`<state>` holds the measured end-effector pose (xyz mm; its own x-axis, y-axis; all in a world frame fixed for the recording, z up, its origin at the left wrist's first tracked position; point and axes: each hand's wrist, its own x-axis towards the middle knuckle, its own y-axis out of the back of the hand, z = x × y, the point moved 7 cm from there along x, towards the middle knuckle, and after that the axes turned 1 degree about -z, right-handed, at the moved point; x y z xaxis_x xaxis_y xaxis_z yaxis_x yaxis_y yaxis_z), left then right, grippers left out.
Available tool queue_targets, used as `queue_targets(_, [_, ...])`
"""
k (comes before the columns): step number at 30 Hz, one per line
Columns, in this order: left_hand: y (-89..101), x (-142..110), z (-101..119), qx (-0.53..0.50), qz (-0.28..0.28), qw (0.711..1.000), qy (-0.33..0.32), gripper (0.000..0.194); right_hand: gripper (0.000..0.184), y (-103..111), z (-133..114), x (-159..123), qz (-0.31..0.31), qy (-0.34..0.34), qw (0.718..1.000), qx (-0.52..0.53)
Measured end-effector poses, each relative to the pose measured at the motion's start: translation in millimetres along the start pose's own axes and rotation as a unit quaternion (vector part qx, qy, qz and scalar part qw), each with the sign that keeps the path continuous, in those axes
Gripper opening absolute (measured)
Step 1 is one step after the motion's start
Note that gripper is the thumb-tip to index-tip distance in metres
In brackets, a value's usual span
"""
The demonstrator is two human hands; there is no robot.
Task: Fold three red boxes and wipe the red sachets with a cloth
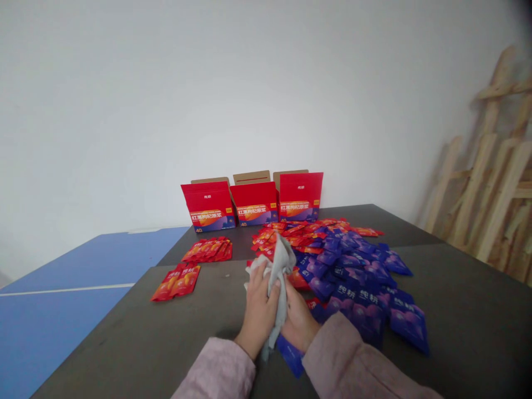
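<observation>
Both my hands are closed round a grey cloth [279, 266] held just above the dark table [174, 338]. My left hand [258, 310] grips its left side. My right hand [300, 324] grips the cloth from the right, and a blue sachet [290, 354] sticks out beneath it; whether it is held or lying on the table I cannot tell. Just beyond the hands lies a big heap of blue sachets [366, 288], with a heap of red sachets [299, 233] behind it.
Three open red boxes [254, 204] stand in a row by the white wall. Two small stacks of red sachets [208, 250] [178, 281] lie to the left. A blue table [62, 293] adjoins on the left. Wooden frames [490, 188] lean at the right.
</observation>
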<state>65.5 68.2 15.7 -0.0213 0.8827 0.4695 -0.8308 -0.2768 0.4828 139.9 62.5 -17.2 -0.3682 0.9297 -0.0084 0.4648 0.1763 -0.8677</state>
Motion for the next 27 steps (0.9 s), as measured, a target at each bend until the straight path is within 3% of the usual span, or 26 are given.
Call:
queue_targets(3, [-6.0, 0.7, 4.2, 0.051, -0.013, 0.998, -0.022, 0.035, 0.045, -6.0, 0.5, -3.4, -0.02, -0.02, 1.0, -0.011])
queue_targets(9, [25.0, 13.5, -9.3, 0.042, 0.069, 0.996, 0.035, 0.029, 0.042, -20.4, 3.6, -13.1, -0.073, -0.033, 0.992, -0.101])
queue_targets(14, [47.3, 18.5, -37.9, -0.068, 0.134, 0.977, 0.153, 0.029, 0.048, -21.2, 2.7, -14.0, -0.101, -0.043, 0.984, -0.142])
queue_targets(17, [54.0, 14.1, -52.2, -0.183, 0.16, 0.946, 0.216, 0.037, 0.046, -10.6, -3.0, -8.4, -0.058, -0.029, 0.987, -0.147])
queue_targets(19, [49.3, 8.7, -56.6, -0.279, 0.15, 0.913, 0.258, 0.047, 0.045, -2.3, -8.4, -4.1, -0.021, 0.0, 0.989, -0.148])
queue_targets(23, [20.0, -1.3, -48.6, -0.42, 0.073, 0.844, 0.325, 0.056, 0.045, 9.5, -18.5, 0.9, 0.028, 0.063, 0.979, -0.194])
queue_targets(27, [4.9, 0.2, -36.8, -0.443, 0.064, 0.848, 0.283, 0.06, 0.034, 9.4, -25.9, 1.2, 0.031, 0.106, 0.945, -0.309])
